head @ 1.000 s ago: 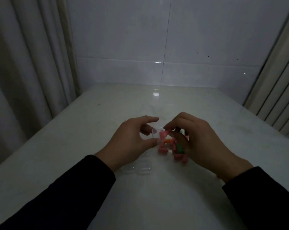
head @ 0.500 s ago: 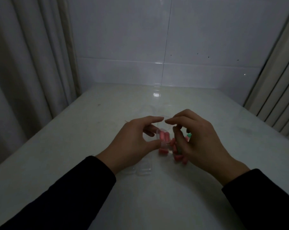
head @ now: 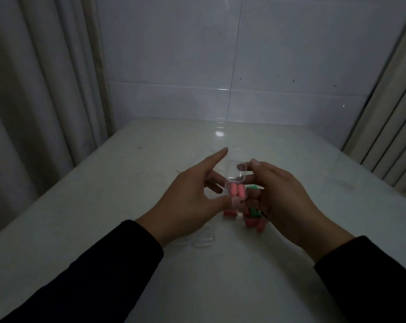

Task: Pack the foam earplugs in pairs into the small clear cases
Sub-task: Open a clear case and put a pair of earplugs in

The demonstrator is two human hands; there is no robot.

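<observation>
Left curtain (head: pixel 34 101): pale folds hang along your left, down to the table edge.
Table (head: pixel 118 197): white, glossy, faintly scuffed; dim light, with a bright glint near the far edge.
Left hand (head: pixel 190 201): your thumb and middle fingers pinch the base of the clear case (head: pixel 235 183); the index finger points out straight.
Clear case: held above the table between both hands, lid hinged open and tilted up.
Pink earplugs (head: pixel 237 190): two, side by side, inside the case base.
Empty cases (head: pixel 203 240): on the table just below your left wrist.
Loose earplugs (head: pixel 252 217): red and green, heaped on the table under your right hand.
Right hand (head: pixel 290 201): fingertips pinch the open lid's right edge.
Back wall (head: pixel 267 66): large white tiles.
Right curtain (head: pixel 393 127): beige, pleated.
</observation>
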